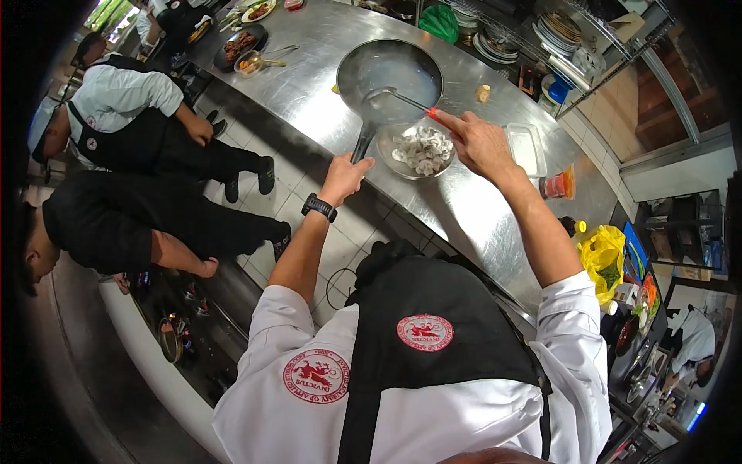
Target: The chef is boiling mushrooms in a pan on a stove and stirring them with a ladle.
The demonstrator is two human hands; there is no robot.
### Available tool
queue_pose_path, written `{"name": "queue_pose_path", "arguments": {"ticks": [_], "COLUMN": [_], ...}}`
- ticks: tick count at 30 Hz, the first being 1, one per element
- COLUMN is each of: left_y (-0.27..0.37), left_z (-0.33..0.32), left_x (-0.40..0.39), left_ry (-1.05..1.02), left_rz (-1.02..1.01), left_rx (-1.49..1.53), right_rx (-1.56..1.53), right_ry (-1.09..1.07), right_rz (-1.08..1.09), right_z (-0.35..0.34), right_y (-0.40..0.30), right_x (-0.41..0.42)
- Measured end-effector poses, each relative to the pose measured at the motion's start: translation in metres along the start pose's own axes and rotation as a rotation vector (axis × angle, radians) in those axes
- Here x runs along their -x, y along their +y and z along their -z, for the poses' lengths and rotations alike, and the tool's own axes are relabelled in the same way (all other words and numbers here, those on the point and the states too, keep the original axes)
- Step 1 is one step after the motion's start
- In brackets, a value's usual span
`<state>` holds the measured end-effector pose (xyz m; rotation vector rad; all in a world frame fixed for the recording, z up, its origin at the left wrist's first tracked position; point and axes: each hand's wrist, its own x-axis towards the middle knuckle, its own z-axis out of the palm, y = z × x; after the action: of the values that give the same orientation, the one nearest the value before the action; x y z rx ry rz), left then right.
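Note:
My left hand (344, 178) grips the dark handle (363, 141) of a wok (346, 75) at the counter's near edge. Cloudy, whitish liquid (403, 72) lies in the wok. In my right hand (486, 142) is a metal ladle or turner (406, 100) with a red grip; its head reaches into the wok near the handle side. Just below the wok stands a metal bowl (385, 155) of pale grey pieces (423, 152), apparently raw shrimp. The bowl sits between my two hands, touched by neither.
The steel counter (313, 75) also bears a clear plastic container (526, 151), an orange-red packet (558, 184), a small tan piece of food (483, 93) and a dark plate of meat (240, 46). Two people (124, 93) stand left, near a stove (174, 313). A plate rack (556, 35) stands behind.

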<state>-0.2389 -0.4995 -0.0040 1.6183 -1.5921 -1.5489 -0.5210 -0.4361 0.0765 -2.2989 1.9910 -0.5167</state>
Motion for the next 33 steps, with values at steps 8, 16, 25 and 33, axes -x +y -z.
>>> {"name": "queue_pose_path", "arguments": {"ticks": [8, 16, 25, 33], "left_y": [-0.002, 0.003, 0.001, -0.004], "left_z": [0.002, -0.003, -0.006, -0.006], "left_x": [-0.001, -0.001, -0.005, -0.012], "left_ry": [-0.003, -0.011, -0.023, 0.006], "left_rz": [0.018, 0.018, 0.008, 0.028], "left_rx": [0.022, 0.034, 0.079, 0.068], "right_rx": [0.040, 0.072, 0.119, 0.129], "right_ry": [-0.063, -0.146, -0.139, -0.130], "right_rz": [0.038, 0.023, 0.034, 0.032], "right_z": [0.025, 0.053, 0.073, 0.089], "right_y": [0.022, 0.025, 0.031, 0.029], "right_x": [0.031, 0.040, 0.044, 0.044]}}
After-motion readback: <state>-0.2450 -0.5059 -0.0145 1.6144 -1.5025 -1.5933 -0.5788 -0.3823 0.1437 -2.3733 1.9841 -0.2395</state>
